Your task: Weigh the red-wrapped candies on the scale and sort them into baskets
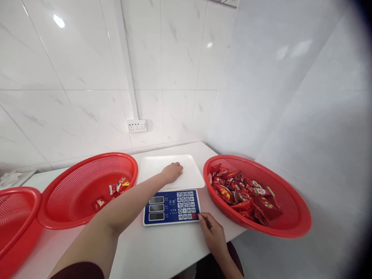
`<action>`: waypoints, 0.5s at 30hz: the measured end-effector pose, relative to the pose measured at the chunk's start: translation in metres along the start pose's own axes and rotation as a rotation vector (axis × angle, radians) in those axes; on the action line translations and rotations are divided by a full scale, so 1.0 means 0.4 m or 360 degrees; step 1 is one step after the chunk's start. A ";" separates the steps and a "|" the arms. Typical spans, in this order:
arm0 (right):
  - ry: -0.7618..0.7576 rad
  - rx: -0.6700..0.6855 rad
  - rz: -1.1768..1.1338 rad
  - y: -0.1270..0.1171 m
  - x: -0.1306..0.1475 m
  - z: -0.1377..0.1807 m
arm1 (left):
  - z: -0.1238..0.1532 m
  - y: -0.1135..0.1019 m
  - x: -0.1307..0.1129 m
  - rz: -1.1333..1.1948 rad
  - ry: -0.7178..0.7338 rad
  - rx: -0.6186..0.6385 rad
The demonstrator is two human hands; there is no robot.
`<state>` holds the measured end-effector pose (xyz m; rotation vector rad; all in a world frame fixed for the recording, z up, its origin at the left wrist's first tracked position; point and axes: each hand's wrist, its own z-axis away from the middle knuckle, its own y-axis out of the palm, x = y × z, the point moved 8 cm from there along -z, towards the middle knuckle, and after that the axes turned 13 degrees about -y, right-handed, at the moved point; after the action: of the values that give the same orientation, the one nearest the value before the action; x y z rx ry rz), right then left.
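A weighing scale with a white pan [148, 170] and a blue keypad panel [171, 220] sits on the white table. My left hand [172, 172] reaches over the pan, fingers curled downward and closed; anything inside them is hidden. At the panel's lower right corner, beside the red key, my right hand [213, 232] has its fingers bent and its fingertips closed on the scale's edge. Red-wrapped packets [232, 190] fill part of a red mesh basket [290, 228] to the right. On the left, another red basket [64, 221] holds a few similar packets [117, 188].
A third red basket [20, 240] stands at the far left, partly out of view. Behind the table [139, 252] rises a tiled wall with a power socket [137, 126]. The right basket overhangs the table's right edge, near a smooth pale wall.
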<state>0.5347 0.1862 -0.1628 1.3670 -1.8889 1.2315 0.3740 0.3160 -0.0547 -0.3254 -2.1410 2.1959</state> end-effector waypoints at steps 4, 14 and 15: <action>-0.0017 0.0006 0.0002 0.000 0.001 -0.001 | 0.041 -0.043 0.063 0.0006 -0.0066 -0.0101; -0.0031 0.0049 -0.0040 -0.005 0.014 -0.008 | 0.349 -0.195 0.353 -0.0128 -0.0636 -0.0393; -0.0033 0.0058 -0.0036 -0.003 0.015 -0.009 | 0.369 -0.189 0.356 -0.0128 -0.0625 -0.0433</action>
<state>0.5333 0.1865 -0.1558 1.4213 -1.8682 1.2510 0.1990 0.2003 0.0072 0.1995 -2.6044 2.0613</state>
